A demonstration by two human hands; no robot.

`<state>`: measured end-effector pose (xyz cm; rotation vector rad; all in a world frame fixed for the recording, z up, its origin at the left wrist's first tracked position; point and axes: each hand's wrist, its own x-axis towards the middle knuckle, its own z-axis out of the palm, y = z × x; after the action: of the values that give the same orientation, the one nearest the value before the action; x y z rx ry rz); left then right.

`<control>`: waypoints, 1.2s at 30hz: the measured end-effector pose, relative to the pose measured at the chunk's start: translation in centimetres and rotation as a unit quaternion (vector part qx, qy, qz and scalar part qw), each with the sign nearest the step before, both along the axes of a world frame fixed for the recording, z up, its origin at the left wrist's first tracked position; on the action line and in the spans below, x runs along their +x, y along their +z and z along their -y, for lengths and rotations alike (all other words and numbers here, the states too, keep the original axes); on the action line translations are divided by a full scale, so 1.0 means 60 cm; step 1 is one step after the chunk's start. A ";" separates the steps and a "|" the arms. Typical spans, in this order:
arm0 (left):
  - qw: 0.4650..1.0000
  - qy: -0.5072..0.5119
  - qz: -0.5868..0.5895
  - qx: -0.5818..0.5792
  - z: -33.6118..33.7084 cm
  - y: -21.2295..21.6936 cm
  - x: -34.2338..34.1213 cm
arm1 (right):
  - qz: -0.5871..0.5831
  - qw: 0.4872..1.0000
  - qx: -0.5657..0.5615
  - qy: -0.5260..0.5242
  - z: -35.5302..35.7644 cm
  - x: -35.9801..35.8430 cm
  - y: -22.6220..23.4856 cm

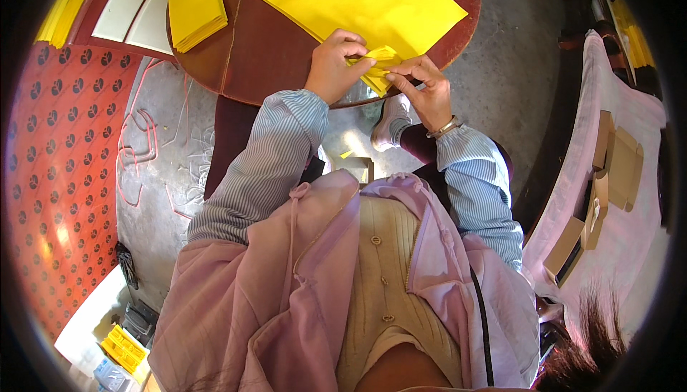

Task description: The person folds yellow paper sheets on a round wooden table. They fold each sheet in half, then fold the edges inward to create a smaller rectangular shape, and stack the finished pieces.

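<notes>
A large yellow sheet (pixel 358 6), paper or cloth I cannot tell, lies on the round reddish-brown table (pixel 265 63). Its near corner is gathered into a folded, layered bunch (pixel 379 74) at the table's edge. My left hand (pixel 336 65) pinches this bunch from the left, thumb and fingers closed on it. From the other side my right hand (pixel 427 91), a bracelet at its wrist, grips the bunch between thumb and forefinger. To the left on the same table rests a neat stack of folded yellow sheets (pixel 197 6).
Left of me hangs or stands a red-orange patterned sheet (pixel 64 163); loose reddish cords (pixel 147 134) lie on the concrete floor. A pink-covered surface (pixel 572 184) on the right holds open cardboard boxes (pixel 622 170). Below left sits a yellow crate (pixel 123 349).
</notes>
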<state>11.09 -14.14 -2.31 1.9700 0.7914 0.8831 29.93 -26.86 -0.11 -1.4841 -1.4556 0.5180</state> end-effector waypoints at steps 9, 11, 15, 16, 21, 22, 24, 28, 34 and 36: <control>1.000 0.003 -0.003 -0.005 0.002 0.001 0.000 | -0.024 1.000 -0.007 -0.012 -0.001 -0.003 0.006; 1.000 0.004 -0.006 -0.002 0.003 0.001 0.000 | -0.005 1.000 -0.008 -0.010 -0.002 0.000 0.007; 1.000 -0.009 0.007 -0.004 0.000 0.000 -0.003 | 0.012 0.999 -0.028 -0.021 -0.003 0.001 0.009; 1.000 -0.016 -0.001 0.005 -0.002 -0.001 -0.004 | 0.013 0.999 -0.034 -0.025 -0.003 0.001 0.010; 0.999 -0.048 -0.017 0.018 -0.012 -0.001 -0.013 | -0.024 0.999 -0.028 -0.028 -0.006 -0.002 0.008; 0.998 -0.053 -0.010 0.012 -0.014 0.000 -0.016 | -0.030 0.999 -0.026 -0.030 -0.006 -0.003 0.007; 0.998 -0.065 -0.015 -0.020 -0.014 0.005 -0.018 | -0.047 0.998 -0.031 -0.032 -0.006 -0.002 0.004; 0.998 -0.054 -0.017 0.005 -0.001 0.011 -0.014 | -0.039 0.998 -0.032 -0.040 -0.008 -0.002 -0.002; 1.000 -0.001 0.014 0.011 0.022 -0.003 0.002 | -0.092 0.993 -0.056 -0.058 -0.009 -0.003 0.007; 0.999 -0.003 0.027 0.036 0.024 -0.006 0.005 | -0.074 0.993 -0.049 -0.072 -0.017 0.003 0.017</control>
<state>11.37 -15.60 -2.67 2.0000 0.7318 0.9700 30.08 -25.85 0.90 -1.5802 -1.2128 0.6032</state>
